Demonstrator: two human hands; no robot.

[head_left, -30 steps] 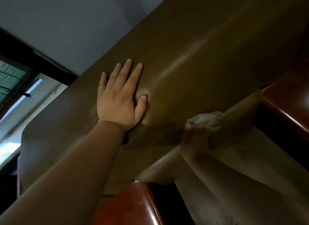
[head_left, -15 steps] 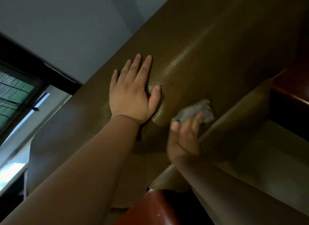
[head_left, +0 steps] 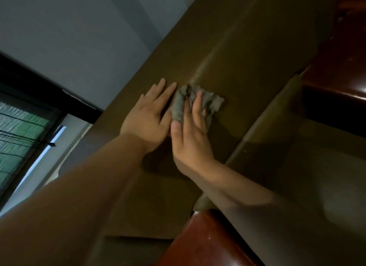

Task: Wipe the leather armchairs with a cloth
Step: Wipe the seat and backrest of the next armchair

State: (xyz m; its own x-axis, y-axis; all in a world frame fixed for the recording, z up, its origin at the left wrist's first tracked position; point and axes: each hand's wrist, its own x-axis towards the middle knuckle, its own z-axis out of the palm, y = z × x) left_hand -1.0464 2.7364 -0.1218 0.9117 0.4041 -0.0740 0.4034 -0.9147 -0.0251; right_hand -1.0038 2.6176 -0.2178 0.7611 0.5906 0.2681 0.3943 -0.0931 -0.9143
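A: Where is the cloth [head_left: 198,101] lying?
B: On the armchair backrest [head_left: 237,54], under the right hand [head_left: 191,139], whose straight fingers are pressing it.
A: And the left hand [head_left: 147,117]?
B: Resting flat at nine o'clock, grasping nothing.

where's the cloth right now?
Head view, centre: the grey cloth lies crumpled on the brown leather backrest, pressed under the right hand, with the left hand flat beside it on the left.
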